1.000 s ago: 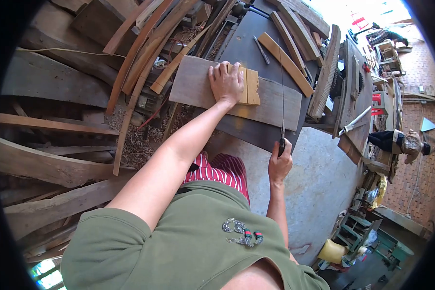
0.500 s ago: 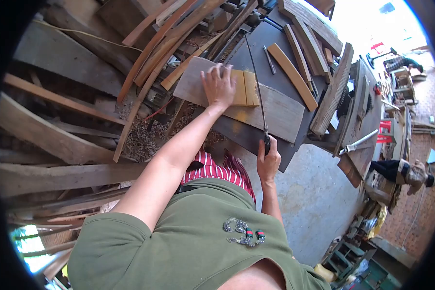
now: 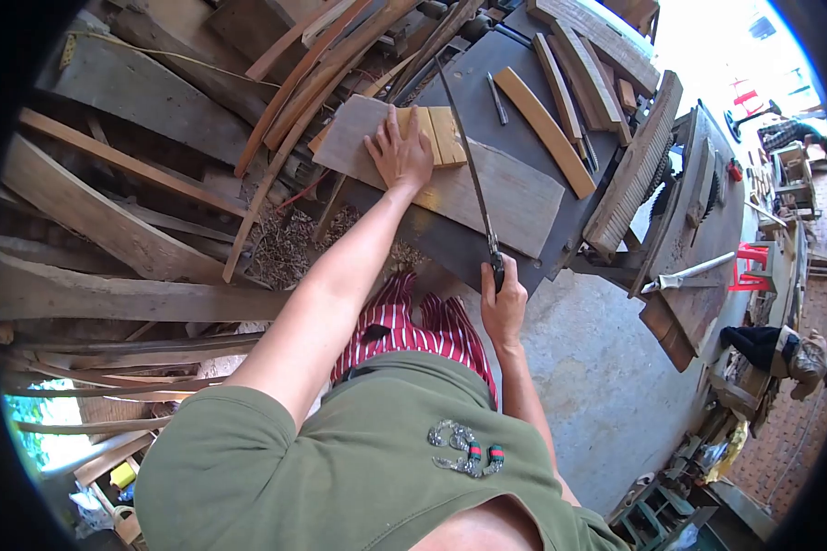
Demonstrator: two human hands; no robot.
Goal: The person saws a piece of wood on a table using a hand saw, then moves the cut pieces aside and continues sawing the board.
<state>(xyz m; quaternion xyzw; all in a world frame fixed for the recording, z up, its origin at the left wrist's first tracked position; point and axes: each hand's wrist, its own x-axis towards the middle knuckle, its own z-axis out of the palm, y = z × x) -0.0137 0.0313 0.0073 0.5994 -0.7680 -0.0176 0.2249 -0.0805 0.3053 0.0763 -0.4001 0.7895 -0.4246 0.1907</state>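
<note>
My left hand (image 3: 402, 154) lies with fingers spread on a yellow wooden block (image 3: 447, 138), which has a thin line across its face. Under the block is a wide grey-brown plank (image 3: 516, 200), laid slantwise over the dark tabletop (image 3: 459, 78). In my right hand (image 3: 504, 308) is the dark handle of a handsaw (image 3: 477, 184), fingers wrapped round it. Its long narrow blade points away from me and passes right beside the block's right end, across the plank.
A curved wooden piece (image 3: 547, 133) and a pencil-like rod (image 3: 497, 99) lie farther back on the table. At right stands another table with a toothed blade (image 3: 708, 197). Long curved boards (image 3: 138, 285) are stacked at left. A person (image 3: 781, 354) is at far right.
My left hand has settled onto the block with fingers spread. The saw and my right hand have shifted slightly up and left in view, as the camera view moved too.
</note>
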